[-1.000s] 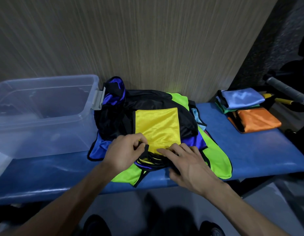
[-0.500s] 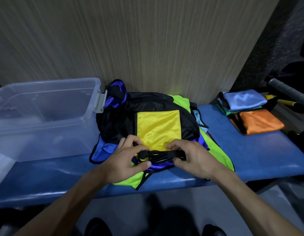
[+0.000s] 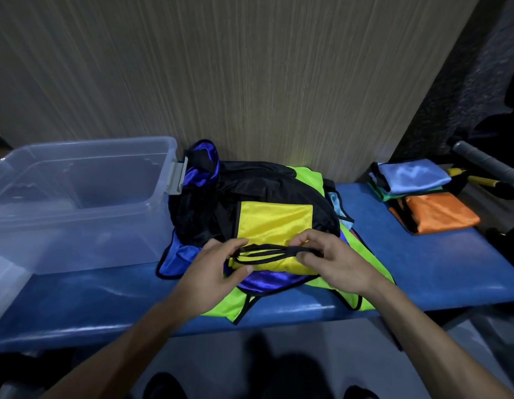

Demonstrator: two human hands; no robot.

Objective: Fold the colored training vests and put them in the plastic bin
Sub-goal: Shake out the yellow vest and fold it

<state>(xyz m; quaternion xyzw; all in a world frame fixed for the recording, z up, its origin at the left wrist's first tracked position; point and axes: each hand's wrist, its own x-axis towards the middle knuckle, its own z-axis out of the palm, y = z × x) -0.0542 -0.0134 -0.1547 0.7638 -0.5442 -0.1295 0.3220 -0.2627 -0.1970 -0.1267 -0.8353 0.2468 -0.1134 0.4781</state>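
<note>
desk (image 3: 422, 272): blue, against panelled wall
hands: left hand (image 3: 214, 273) and right hand (image 3: 335, 262) pinch yellow vest (image 3: 274, 223) straps
bin (image 3: 77, 197): left of hands, no vests inside
left: pile (image 3: 209, 208) unfolded

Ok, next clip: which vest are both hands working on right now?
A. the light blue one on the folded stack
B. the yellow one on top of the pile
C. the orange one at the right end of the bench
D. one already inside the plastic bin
B: the left hand and the right hand both pinch the black-trimmed near edge of the yellow vest, which lies on top of the pile.
</note>
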